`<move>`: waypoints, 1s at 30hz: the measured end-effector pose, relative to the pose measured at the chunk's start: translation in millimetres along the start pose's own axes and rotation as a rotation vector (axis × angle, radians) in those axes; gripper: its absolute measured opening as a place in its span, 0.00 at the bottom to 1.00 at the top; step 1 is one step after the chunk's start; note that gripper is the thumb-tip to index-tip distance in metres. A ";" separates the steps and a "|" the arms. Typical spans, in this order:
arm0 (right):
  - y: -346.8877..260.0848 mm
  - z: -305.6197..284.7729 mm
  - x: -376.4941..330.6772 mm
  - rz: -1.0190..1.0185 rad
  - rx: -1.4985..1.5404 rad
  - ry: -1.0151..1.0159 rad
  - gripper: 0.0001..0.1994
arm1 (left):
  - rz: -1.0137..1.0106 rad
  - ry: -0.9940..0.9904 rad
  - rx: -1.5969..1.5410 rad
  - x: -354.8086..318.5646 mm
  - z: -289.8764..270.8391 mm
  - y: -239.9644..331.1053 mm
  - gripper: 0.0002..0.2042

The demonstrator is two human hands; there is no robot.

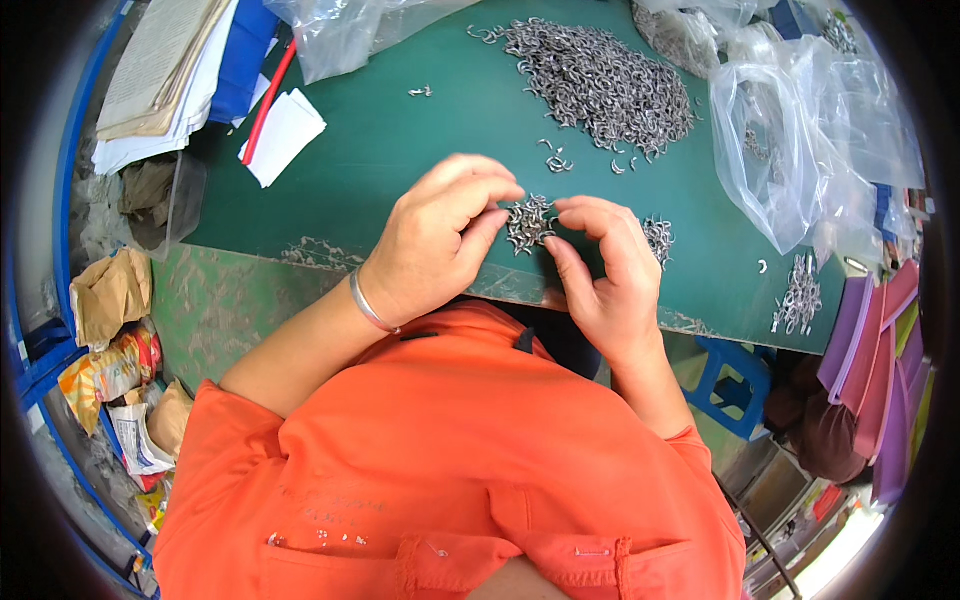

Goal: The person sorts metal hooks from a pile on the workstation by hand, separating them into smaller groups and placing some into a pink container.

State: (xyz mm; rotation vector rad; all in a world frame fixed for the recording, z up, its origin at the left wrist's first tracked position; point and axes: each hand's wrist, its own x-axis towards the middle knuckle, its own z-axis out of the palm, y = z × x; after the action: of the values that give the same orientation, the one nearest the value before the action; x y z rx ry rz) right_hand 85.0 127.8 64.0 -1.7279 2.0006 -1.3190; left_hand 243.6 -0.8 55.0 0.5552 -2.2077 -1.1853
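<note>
Small pile of curved metal pieces (529, 226) sits near the desk's (400, 135) near edge, around mid-length. Left hand (430, 235) on its left, right hand (612, 268) on its right, fingertips at the pile. Grip on both: part open, fingers curled, thumb apart from forefinger; can't tell if any piece is touched. Second cluster (658, 241) just beside right hand. Big heap (605, 85) toward far edge; shiny parts (800, 298) by near right corner.
</note>
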 end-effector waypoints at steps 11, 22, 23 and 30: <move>17.2 -5.0 12.4 -0.055 -0.129 0.040 0.11 | 0.059 -0.105 0.069 10.7 -0.9 -5.3 0.12; 25.9 -2.5 28.2 0.003 -0.163 0.025 0.12 | 0.105 -0.089 0.233 43.9 14.4 -5.3 0.09; 25.0 -0.3 29.0 -0.015 -0.160 0.017 0.12 | 0.121 -0.092 0.254 44.8 16.0 -6.1 0.09; 29.0 1.3 26.4 -0.016 -0.154 0.006 0.11 | 0.192 -0.075 0.303 51.3 22.7 -11.9 0.08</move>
State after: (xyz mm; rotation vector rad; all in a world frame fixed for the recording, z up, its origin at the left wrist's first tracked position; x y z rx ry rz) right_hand 57.5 102.2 53.1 -1.8104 2.1466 -1.2047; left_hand 191.2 -23.5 49.3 0.4110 -2.4614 -0.7905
